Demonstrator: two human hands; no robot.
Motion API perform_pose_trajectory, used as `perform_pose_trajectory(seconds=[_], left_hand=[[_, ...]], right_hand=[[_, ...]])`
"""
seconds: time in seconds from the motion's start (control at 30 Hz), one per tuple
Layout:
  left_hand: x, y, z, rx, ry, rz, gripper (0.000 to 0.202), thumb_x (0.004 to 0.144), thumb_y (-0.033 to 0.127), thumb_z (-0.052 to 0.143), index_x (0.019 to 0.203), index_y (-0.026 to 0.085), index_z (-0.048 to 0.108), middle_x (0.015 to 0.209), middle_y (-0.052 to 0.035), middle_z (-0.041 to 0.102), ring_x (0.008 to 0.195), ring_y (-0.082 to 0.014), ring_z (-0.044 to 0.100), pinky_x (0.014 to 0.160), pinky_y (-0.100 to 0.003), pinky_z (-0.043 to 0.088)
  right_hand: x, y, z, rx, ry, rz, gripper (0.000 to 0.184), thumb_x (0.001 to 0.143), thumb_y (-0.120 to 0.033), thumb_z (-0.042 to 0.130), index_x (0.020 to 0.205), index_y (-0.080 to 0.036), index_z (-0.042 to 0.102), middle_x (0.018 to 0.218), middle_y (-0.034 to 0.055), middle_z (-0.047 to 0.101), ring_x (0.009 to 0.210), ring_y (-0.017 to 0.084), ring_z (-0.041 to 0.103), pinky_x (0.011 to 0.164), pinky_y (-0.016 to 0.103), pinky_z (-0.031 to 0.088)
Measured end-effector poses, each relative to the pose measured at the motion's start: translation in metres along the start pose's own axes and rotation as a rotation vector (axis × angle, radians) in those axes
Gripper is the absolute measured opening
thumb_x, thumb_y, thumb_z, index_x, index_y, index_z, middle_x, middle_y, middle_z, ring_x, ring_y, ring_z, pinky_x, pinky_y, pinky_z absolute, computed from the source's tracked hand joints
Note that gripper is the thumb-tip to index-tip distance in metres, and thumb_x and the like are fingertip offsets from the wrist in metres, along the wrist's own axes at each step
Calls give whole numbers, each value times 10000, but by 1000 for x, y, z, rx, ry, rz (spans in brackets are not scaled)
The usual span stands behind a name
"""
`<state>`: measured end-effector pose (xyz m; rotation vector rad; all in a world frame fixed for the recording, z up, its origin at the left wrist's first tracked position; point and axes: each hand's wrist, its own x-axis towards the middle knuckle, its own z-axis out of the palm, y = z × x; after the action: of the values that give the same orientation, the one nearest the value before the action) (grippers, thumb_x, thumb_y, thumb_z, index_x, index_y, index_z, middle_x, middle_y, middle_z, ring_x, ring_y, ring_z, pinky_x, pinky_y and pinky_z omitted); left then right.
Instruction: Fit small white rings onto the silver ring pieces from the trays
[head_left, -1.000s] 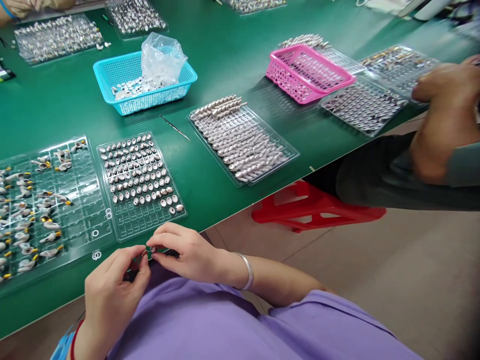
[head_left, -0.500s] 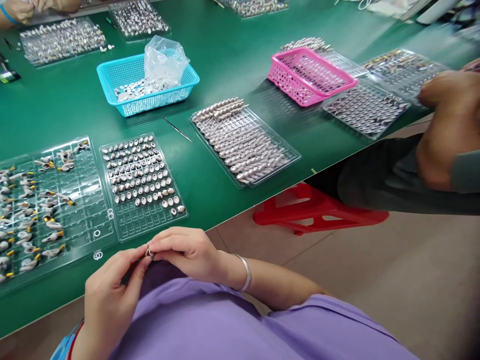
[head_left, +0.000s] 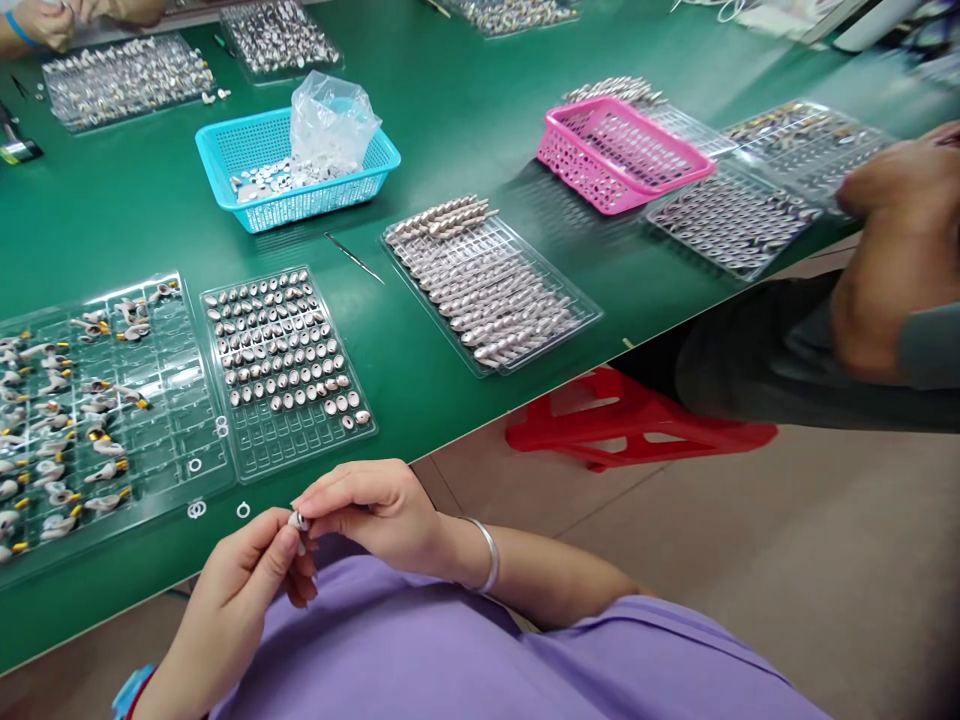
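a worker's left hand [head_left: 240, 570] and right hand [head_left: 379, 510] meet just off the table edge, thumbs and forefingers pinched narrow on a small white-and-dark part [head_left: 298, 521], held between the two sets of fingertips above the lap. done well, the step would likely call for a light, steady pinch at the rim, one hand bracing while the other turns or presses, with the part kept over the table in case it slips; what joins to it is hidden by the fingers. on the green tabletop [head_left: 465, 130], a loose white ring [head_left: 243, 510] lies near the left hand, beside a clear tray [head_left: 262, 455] of oval pieces and a larger tray [head_left: 169, 385] of yellow-tipped ones. tweezers [head_left: 354, 258] rest between the oval pieces and a tray of beaded strips [head_left: 510, 300]. behind sit a blue basket [head_left: 322, 190] with a plastic bag [head_left: 330, 120] and a pink basket [head_left: 577, 180]. at right, a co-worker's arm [head_left: 877, 280] reaches over trays; a red stool [head_left: 570, 425] stands on the tiled floor [head_left: 750, 530].
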<state>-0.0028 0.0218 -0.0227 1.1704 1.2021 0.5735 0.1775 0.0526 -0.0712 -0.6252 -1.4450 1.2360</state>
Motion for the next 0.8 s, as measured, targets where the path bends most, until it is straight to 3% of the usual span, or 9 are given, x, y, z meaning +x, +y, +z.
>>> perform_pose_trajectory(seconds=[0.1,0.3,0.8], left_hand=[[-4,4,3,155,20,72,409,983,452,429,698,200,578,602,6,617,551,-119,593,555,-219,482],[-4,9,5,324,21,134,406,1002,407,381,679,210,527,595,21,585,536,-107,547,528,-202,439],[-9,9,13,445,127,274,347,1001,320,376,703,224,524,569,33,555,496,-110,528,485,-199,429]], right_hand=[[-1,1,2,57,2,65,93,863,-229,704,917,-171,753,912,55,774,836,151,745,766,253,635],[-4,0,3,79,29,32,101,843,-171,720,933,-173,766,939,64,776,851,153,750,779,240,641],[-7,-8,1,-54,-23,-30,130,905,-172,642,982,-155,746,994,98,759,837,142,748,740,217,649]])
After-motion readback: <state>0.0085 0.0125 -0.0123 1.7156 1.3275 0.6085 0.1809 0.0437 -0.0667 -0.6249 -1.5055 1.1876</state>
